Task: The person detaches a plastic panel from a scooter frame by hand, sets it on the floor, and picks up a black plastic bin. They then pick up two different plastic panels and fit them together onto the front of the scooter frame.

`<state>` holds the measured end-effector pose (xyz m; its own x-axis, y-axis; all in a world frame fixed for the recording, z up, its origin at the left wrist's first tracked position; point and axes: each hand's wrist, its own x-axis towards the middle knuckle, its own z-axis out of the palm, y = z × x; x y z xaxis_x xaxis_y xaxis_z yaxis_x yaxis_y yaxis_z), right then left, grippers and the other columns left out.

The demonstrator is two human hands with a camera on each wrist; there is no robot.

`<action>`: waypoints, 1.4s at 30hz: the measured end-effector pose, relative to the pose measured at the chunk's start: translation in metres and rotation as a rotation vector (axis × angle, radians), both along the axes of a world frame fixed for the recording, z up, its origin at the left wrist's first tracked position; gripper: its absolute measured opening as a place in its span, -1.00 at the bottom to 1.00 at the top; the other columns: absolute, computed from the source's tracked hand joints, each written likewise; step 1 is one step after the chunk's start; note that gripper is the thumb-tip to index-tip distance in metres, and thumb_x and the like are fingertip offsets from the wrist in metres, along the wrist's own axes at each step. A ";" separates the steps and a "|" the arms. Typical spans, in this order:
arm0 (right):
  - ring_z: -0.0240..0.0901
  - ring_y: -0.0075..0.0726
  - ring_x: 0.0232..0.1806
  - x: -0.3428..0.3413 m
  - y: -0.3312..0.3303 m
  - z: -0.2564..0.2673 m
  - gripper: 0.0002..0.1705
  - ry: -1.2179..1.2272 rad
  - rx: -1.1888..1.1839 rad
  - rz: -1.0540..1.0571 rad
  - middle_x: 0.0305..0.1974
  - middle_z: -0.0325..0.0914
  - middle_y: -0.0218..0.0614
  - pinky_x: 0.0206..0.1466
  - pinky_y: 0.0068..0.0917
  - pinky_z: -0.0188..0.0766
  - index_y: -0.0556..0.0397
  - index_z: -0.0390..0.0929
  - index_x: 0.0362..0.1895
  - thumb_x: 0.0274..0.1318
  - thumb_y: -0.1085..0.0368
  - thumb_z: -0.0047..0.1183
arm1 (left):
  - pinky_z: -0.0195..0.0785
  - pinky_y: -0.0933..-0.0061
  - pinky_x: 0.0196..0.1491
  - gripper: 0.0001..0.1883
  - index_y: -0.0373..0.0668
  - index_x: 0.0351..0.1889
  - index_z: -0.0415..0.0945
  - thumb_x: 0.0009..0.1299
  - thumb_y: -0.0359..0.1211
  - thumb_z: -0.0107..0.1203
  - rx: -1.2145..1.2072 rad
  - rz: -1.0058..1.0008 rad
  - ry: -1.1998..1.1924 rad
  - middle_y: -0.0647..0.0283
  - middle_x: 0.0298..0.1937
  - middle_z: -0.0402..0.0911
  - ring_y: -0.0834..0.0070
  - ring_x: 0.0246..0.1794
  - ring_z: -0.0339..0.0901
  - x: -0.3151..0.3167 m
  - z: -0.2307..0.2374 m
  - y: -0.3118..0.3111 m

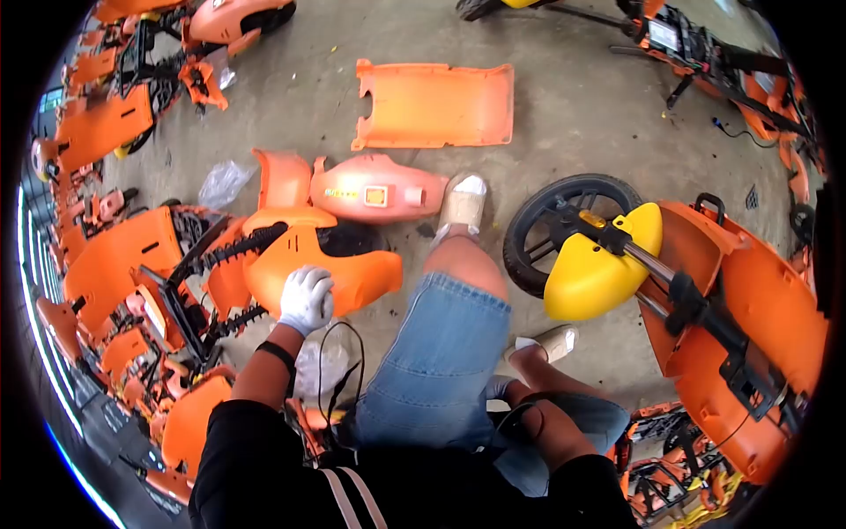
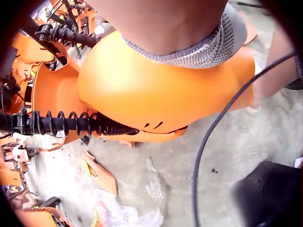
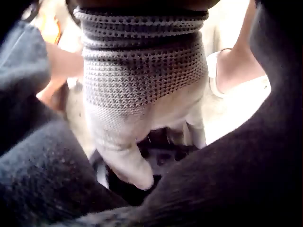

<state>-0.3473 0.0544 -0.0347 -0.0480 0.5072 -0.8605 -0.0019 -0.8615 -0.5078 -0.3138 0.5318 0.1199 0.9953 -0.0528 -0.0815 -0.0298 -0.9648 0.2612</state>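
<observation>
My left hand (image 1: 307, 300), in a white knit glove, rests on the smooth orange fender (image 1: 361, 275) with a dark wheel (image 1: 348, 238) under it. In the left wrist view the glove cuff (image 2: 203, 54) lies over the fender (image 2: 142, 90), and the fingers are hidden. Two black spring shock absorbers (image 2: 71, 124) run into that fender. My right hand (image 3: 147, 99), gloved as well, is low between the legs, its thumb and fingers around a black piece with holes (image 3: 163, 158); I cannot tell what this is. In the head view this hand is mostly hidden by the forearm and leg.
An orange panel (image 1: 441, 106) and a faded orange fender (image 1: 379, 187) lie on the concrete floor ahead. At right stands a yellow-fendered front wheel (image 1: 608, 264) beside large orange body panels (image 1: 749, 326). Orange vehicle frames crowd the left. A black cable (image 2: 208, 127) loops near the left arm.
</observation>
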 end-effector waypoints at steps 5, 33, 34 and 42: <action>0.59 0.00 0.03 -0.032 0.023 0.040 -0.61 0.024 -0.086 -0.152 -0.02 0.66 -0.24 0.03 -0.15 0.55 -0.09 0.63 0.00 0.23 0.01 0.00 | 0.38 0.05 0.00 -0.74 -0.08 -0.25 0.48 0.05 -0.39 0.10 0.016 0.020 0.043 0.18 -0.14 0.56 0.11 -0.08 0.52 0.000 -0.001 0.003; 0.55 0.27 -0.10 0.082 0.020 0.274 -0.60 -0.745 -0.566 -0.158 -0.19 0.58 0.07 0.04 0.02 0.50 0.17 0.52 -0.29 -0.20 0.15 0.23 | 0.23 -0.08 0.31 -0.38 -0.20 0.18 0.38 0.10 -0.33 0.24 -0.106 0.282 0.076 -0.03 0.16 0.47 -0.04 0.20 0.41 -0.025 0.020 0.018; 0.54 0.29 -0.10 0.084 0.023 0.279 -0.59 -0.699 -0.591 -0.191 -0.20 0.59 0.09 0.04 0.03 0.49 0.18 0.52 -0.29 -0.20 0.14 0.23 | 0.21 -0.10 0.33 -0.35 -0.22 0.21 0.36 0.10 -0.32 0.24 -0.094 0.420 0.018 -0.06 0.20 0.43 -0.09 0.24 0.37 -0.040 0.027 0.013; 0.60 0.29 -0.16 0.087 -0.002 0.260 -0.60 -0.726 -0.595 -0.285 -0.29 0.65 0.13 0.01 -0.02 0.51 0.20 0.58 -0.32 -0.20 0.14 0.24 | 0.09 -0.19 0.41 -0.23 -0.22 0.31 0.30 0.04 -0.40 0.21 -0.096 0.509 0.220 -0.06 0.40 0.29 -0.13 0.40 0.22 -0.150 0.074 -0.016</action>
